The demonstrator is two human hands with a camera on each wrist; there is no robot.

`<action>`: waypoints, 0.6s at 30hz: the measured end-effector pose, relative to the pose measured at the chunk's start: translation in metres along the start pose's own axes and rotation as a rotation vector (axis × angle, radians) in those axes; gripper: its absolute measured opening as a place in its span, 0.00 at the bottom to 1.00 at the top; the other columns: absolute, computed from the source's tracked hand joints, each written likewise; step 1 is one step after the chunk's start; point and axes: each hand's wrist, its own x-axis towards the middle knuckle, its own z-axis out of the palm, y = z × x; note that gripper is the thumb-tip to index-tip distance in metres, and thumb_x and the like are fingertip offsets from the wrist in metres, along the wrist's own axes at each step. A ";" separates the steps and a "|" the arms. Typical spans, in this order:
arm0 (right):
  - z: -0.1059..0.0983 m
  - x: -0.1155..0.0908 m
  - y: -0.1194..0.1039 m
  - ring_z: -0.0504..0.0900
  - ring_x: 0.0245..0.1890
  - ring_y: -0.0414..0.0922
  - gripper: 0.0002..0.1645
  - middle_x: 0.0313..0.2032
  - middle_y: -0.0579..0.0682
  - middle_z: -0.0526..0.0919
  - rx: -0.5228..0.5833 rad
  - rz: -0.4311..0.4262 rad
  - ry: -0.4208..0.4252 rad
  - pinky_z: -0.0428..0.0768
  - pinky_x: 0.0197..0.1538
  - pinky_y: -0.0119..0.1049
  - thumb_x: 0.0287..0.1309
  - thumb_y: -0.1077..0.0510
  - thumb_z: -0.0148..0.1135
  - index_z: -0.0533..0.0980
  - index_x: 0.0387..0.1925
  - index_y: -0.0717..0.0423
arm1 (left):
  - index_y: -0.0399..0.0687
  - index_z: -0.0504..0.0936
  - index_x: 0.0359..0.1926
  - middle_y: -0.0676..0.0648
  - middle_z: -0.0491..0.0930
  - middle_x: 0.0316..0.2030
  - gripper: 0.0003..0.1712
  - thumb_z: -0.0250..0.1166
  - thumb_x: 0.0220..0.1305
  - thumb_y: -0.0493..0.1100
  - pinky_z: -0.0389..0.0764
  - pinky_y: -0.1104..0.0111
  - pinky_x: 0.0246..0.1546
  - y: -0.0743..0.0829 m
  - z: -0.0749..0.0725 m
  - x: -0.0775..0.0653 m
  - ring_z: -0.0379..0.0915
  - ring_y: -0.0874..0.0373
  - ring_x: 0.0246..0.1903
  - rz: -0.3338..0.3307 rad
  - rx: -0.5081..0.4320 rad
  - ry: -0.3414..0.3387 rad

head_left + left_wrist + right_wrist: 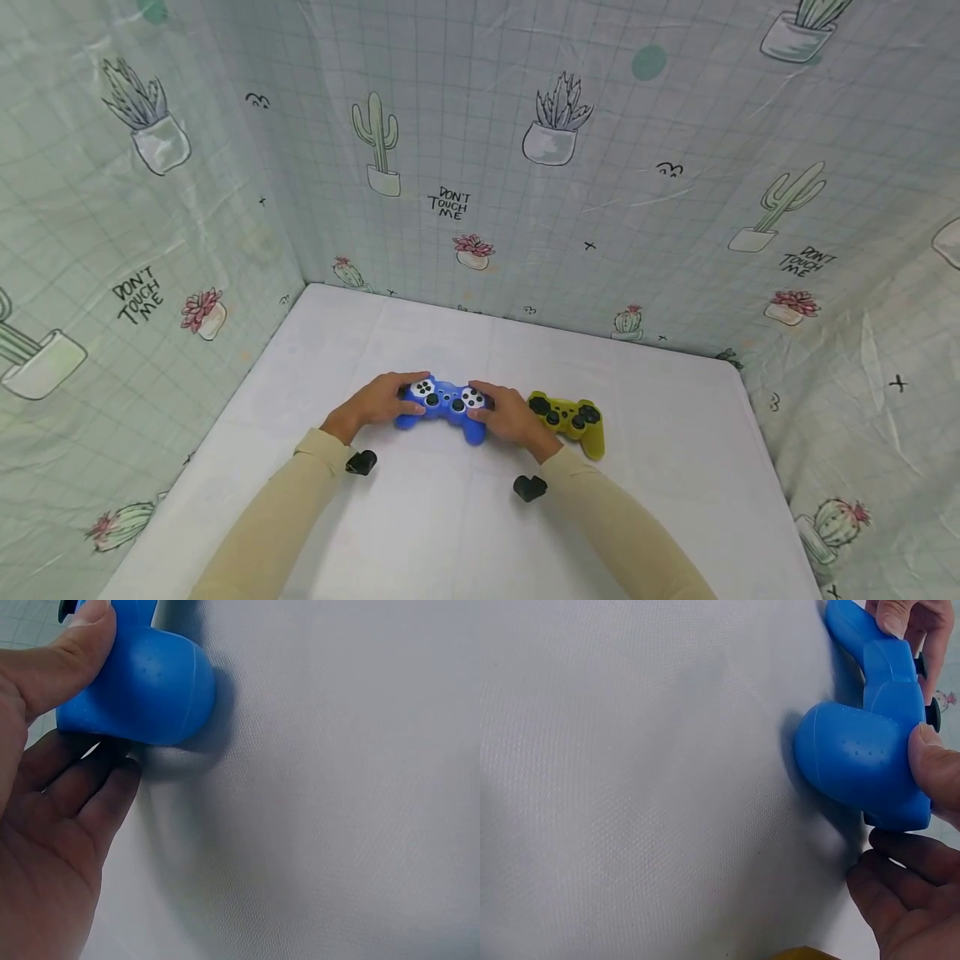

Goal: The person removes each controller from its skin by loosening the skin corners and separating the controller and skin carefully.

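A blue game controller [447, 399] with black thumbsticks and white button areas lies face up at the middle of the white table, held from both sides. My left hand [381, 400] grips its left end, the thumb on the near face and the other fingers around the far side. At the other end my right hand [512, 414] holds it the same way, its thumb [934, 769] pressing the blue shell. Just right of that hand lies a yellow-green game controller [567, 419], partly covered by the wrist in the head view.
The white table [420, 517] is bounded by a cloth [495, 150] printed with potted cacti at the back and both sides. A small black wrist camera [362, 462] sits under the left wrist, another black camera [530, 488] under the right.
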 end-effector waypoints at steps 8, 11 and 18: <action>0.000 -0.002 -0.002 0.68 0.77 0.59 0.33 0.73 0.56 0.74 0.039 -0.031 0.034 0.65 0.78 0.59 0.70 0.52 0.66 0.71 0.74 0.46 | 0.54 0.70 0.77 0.38 0.69 0.75 0.41 0.74 0.65 0.48 0.63 0.42 0.77 -0.003 -0.001 0.001 0.64 0.38 0.76 0.028 -0.046 0.019; -0.001 -0.002 -0.003 0.70 0.75 0.58 0.33 0.72 0.55 0.75 0.059 -0.039 0.041 0.67 0.77 0.58 0.69 0.53 0.67 0.72 0.74 0.47 | 0.54 0.71 0.76 0.38 0.71 0.74 0.41 0.76 0.63 0.48 0.65 0.43 0.75 -0.004 0.000 0.001 0.67 0.41 0.73 0.022 -0.074 0.033; 0.000 -0.001 -0.004 0.74 0.72 0.57 0.33 0.71 0.55 0.76 0.135 0.002 0.040 0.70 0.75 0.59 0.69 0.55 0.68 0.72 0.73 0.46 | 0.54 0.74 0.74 0.39 0.75 0.71 0.42 0.79 0.59 0.46 0.71 0.46 0.72 -0.004 0.002 0.001 0.74 0.46 0.65 -0.004 -0.141 0.059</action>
